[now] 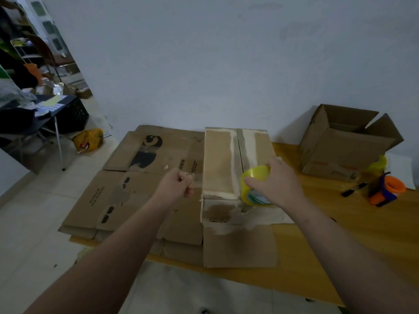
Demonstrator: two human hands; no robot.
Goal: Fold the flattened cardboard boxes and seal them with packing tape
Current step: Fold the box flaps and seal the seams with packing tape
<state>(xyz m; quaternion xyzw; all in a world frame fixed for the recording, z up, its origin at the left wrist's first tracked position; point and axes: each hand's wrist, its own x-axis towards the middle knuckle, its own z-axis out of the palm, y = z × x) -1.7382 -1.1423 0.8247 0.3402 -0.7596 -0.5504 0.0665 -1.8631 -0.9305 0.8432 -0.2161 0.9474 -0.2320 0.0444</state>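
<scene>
Head view showed the right hand [275, 184] curled over the rim of the yellow tape roll [252, 191], holding it just above the near end of the folded box [223, 159]. The left hand [175, 185] was closed tight, apparently pinching the clear tape end [189, 176] drawn off leftward. The box's centre seam [242, 150] ran straight away from the person, almost under the right hand, the nearer one, while the left hung beside the box over the flattened boxes [136, 177] on the table [317, 250].
</scene>
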